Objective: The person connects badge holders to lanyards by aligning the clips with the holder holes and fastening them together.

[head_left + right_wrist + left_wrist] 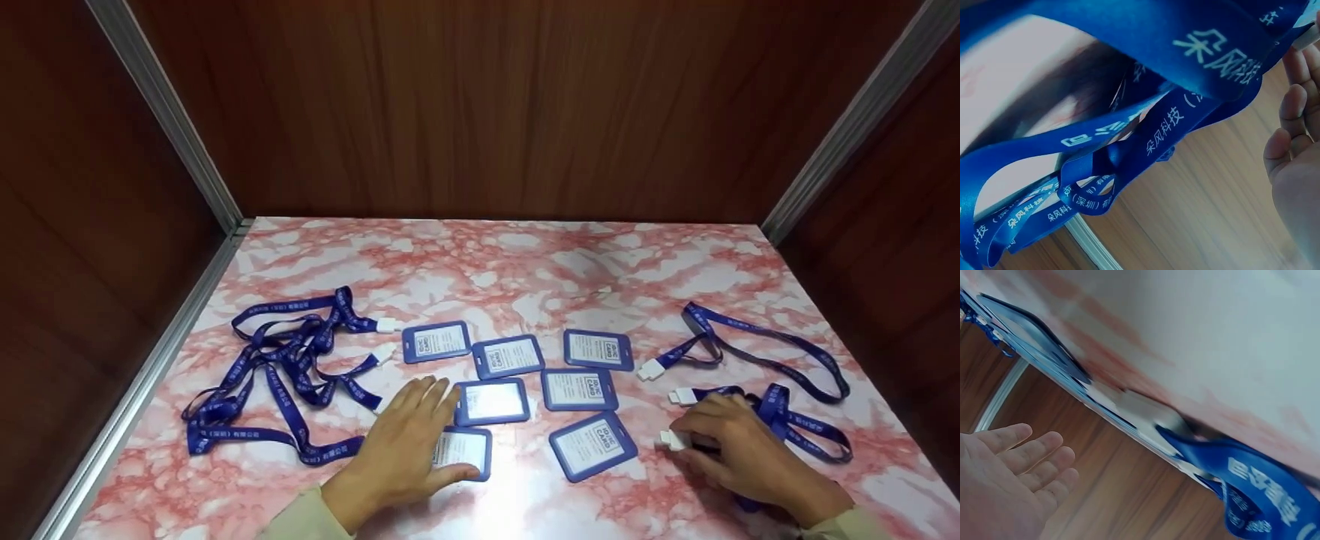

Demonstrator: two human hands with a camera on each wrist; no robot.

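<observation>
My left hand (pixel 409 442) is spread over the table, its fingers straight. It overlaps a blue ID card holder (pixel 463 452), with the thumb across that holder's lower edge and the fingertips beside another holder (pixel 493 401). In the left wrist view, the left fingers (pixel 1050 455) are extended and hold nothing. My right hand (pixel 739 442) pinches a blue lanyard close to its white clip (pixel 673 440). From the right wrist, the printed lanyard strap (pixel 1174 121) crosses the view, and curled fingers (pixel 1293 101) meet the clip at the upper right. The hand partly hides that lanyard.
More card holders (pixel 593 445) lie in two loose columns mid-table. Tangled blue lanyards (pixel 289 360) spread at left, their white clips facing the holders. Another lanyard (pixel 780 341) loops at right, behind the right hand. Brown wood panels (pixel 517 112) enclose the marbled table (pixel 510 262).
</observation>
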